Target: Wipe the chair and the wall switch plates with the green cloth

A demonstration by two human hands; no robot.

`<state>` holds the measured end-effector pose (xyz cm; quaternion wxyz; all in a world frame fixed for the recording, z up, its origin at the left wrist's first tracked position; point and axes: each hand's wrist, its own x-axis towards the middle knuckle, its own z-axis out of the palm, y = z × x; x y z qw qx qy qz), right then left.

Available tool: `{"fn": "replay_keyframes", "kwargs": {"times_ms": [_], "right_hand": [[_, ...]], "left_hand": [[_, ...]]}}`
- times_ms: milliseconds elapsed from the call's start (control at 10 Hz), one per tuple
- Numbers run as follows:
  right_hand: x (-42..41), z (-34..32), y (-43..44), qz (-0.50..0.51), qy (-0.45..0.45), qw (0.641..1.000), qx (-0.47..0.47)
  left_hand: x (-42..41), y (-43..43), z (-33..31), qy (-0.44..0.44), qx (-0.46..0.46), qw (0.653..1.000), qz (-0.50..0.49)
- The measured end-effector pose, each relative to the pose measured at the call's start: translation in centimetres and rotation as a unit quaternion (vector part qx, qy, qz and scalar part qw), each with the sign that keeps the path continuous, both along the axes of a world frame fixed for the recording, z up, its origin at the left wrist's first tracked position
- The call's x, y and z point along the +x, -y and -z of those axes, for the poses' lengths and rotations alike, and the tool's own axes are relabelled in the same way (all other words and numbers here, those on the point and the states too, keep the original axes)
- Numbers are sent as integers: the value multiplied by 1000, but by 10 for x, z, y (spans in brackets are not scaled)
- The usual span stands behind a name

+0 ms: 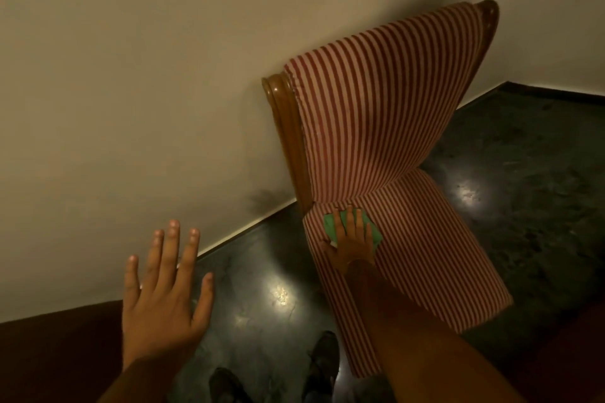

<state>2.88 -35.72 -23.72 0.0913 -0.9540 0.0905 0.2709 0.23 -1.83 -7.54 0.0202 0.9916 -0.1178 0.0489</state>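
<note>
1. the wall (137, 82) is plain and pale, and it fills the upper left of the view; it meets the floor along a thin light strip.
2. the floor (510, 206) is dark and shiny, with bright spots of reflected light on it.
3. the chair (386, 114) stands against the wall. it has red and white striped cushions on the back and on the seat, and a brown wooden frame shows at the edges of the back.
4. the right hand (352, 240) lies flat on the seat, near the place where the seat meets the back. its fingers are stretched out and press on the green cloth; the hand is not closed around it.
5. the left hand (163, 301) is in the air in front of the wall, well apart from the chair. it is wide open, fingers spread, and it holds nothing.
6. the green cloth (332, 222) is on the seat, under the right hand, and its edges show on both sides of the fingers.
7. two dark shoes (324, 360) are on the floor at the bottom of the view.
</note>
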Motion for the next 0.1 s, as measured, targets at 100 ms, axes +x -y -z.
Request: {"fn": "replay_keyframes", "kwargs": {"times_ms": [100], "right_hand": [[-4,-33,-10,-6,52,999,10]], "left_hand": [[0,-3,-25,20,-11,1000,5]]}}
